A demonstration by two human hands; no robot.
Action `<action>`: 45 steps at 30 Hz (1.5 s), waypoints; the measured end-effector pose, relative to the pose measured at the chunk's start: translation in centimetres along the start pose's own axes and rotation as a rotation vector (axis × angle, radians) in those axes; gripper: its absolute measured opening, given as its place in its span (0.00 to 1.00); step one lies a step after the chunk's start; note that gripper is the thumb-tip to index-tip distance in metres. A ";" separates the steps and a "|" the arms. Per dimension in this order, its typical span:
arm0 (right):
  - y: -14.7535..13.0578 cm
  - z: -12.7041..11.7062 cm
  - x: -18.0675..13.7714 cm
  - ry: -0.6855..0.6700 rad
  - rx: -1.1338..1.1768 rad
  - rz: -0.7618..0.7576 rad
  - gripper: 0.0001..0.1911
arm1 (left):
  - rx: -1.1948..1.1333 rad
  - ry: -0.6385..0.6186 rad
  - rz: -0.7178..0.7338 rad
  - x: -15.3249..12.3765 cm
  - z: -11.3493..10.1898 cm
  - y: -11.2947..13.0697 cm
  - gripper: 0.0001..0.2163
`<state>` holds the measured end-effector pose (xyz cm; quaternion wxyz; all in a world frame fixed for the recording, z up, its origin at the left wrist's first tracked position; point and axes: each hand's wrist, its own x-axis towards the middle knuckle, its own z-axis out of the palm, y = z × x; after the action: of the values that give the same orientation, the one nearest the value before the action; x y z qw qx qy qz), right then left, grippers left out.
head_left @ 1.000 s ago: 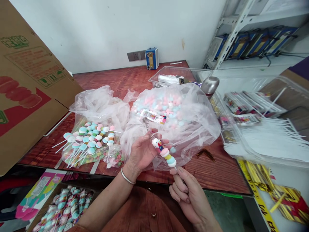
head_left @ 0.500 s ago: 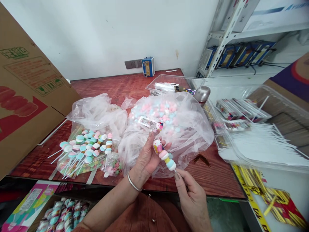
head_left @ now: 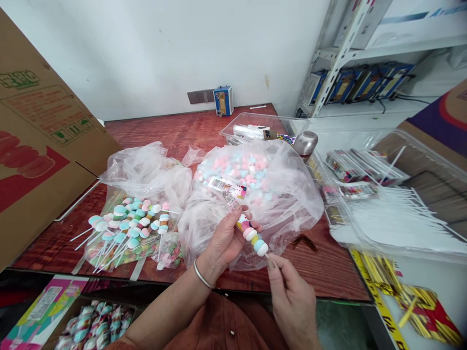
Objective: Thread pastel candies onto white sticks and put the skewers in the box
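My left hand (head_left: pixel 228 238) is closed round a printed plastic wrapper (head_left: pixel 242 222). Out of the wrapper's lower end comes a marshmallow lollipop (head_left: pixel 255 239), pink, white, yellow and blue pieces on a stick; its upper part is inside the wrapper. Below the lowest marshmallow, my right hand (head_left: pixel 292 291) pinches the white stick between thumb and forefinger. Under and behind my hands spreads a large clear bag of loose marshmallows (head_left: pixel 241 167), with printed labels or wrappers (head_left: pixel 226 185) on top. To the left, several finished marshmallow lollipops (head_left: pixel 133 221) lie in a pile on another bag.
A cardboard box (head_left: pixel 47 126) stands at the left of the red wooden table (head_left: pixel 153 127). On the right, a clear bin (head_left: pixel 350 218) holds white sticks and wrappers. Gold twist ties (head_left: pixel 419 301) lie lower right. Wrapped lollipops (head_left: pixel 97 323) fill a box below the table edge.
Both hands have shifted slightly right with the lollipop and wrapper. My left fingers now sit more closely round the wrapper. My right hand still pinches the stick.
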<state>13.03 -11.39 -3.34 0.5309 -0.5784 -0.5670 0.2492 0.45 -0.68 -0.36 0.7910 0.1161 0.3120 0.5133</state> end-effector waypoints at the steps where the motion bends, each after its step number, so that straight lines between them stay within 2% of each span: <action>1: -0.2 0.0 0.1 -0.048 0.191 0.225 0.13 | 0.013 -0.053 -0.013 0.0 -0.3 0.0 0.09; 3: -0.7 0.0 0.3 -0.128 0.558 0.591 0.17 | 0.016 -0.126 -0.048 0.1 -0.7 0.1 0.08; 4: -1.0 0.0 0.3 -0.152 0.702 0.705 0.18 | 0.009 -0.149 -0.064 0.1 -0.9 0.1 0.08; 5: -1.2 0.0 0.4 -0.171 0.799 0.778 0.19 | -0.004 -0.164 -0.079 0.1 -0.9 0.1 0.08; 7: -1.3 0.1 0.3 -0.189 0.830 0.795 0.20 | -0.030 -0.162 -0.107 0.1 -0.9 0.1 0.10; 9: -0.9 0.3 0.1 -0.197 0.625 0.633 0.19 | -0.054 -0.114 -0.132 0.2 -0.7 0.1 0.13; 11: -0.3 0.4 -0.1 -0.147 0.262 0.308 0.13 | -0.073 -0.067 -0.153 0.2 -0.4 0.2 0.15; 14: 0.7 0.5 -0.1 0.008 -0.217 -0.220 0.09 | -0.082 -0.026 -0.122 0.2 0.0 0.4 0.13; 16: 0.9 0.6 0.0 0.066 -0.403 -0.420 0.09 | -0.082 -0.007 -0.086 0.2 0.2 0.4 0.12; 20: 0.6 0.7 0.4 0.084 -0.569 -0.499 0.08 | -0.097 0.059 -0.029 0.0 0.6 -0.2 0.11; 25: 0.1 0.7 0.4 0.104 -0.560 -0.492 0.09 | -0.100 0.235 0.007 -0.2 1.0 -0.6 0.11; 31: -0.1 0.7 0.4 0.118 -0.545 -0.526 0.11 | -0.128 0.223 -0.072 -0.4 1.5 -0.2 0.14; 34: -0.2 0.7 0.3 0.103 -0.405 -0.409 0.08 | -0.148 0.147 -0.089 -0.5 1.5 -0.2 0.14; 37: -0.3 0.5 0.3 0.028 -0.161 -0.069 0.06 | -0.166 0.031 -0.100 -0.5 1.4 -0.3 0.14; 40: -0.3 0.4 0.4 -0.071 0.119 0.262 0.12 | -0.178 -0.051 -0.104 -0.6 1.2 -0.4 0.15; 45: -0.9 0.7 0.8 -0.207 0.763 0.703 0.19 | -0.166 -0.079 -0.099 -0.9 1.3 -0.6 0.15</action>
<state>12.20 -10.61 -2.50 0.5296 -0.4715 -0.2573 0.6566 1.44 -1.62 0.67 0.8340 0.0549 0.2422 0.4928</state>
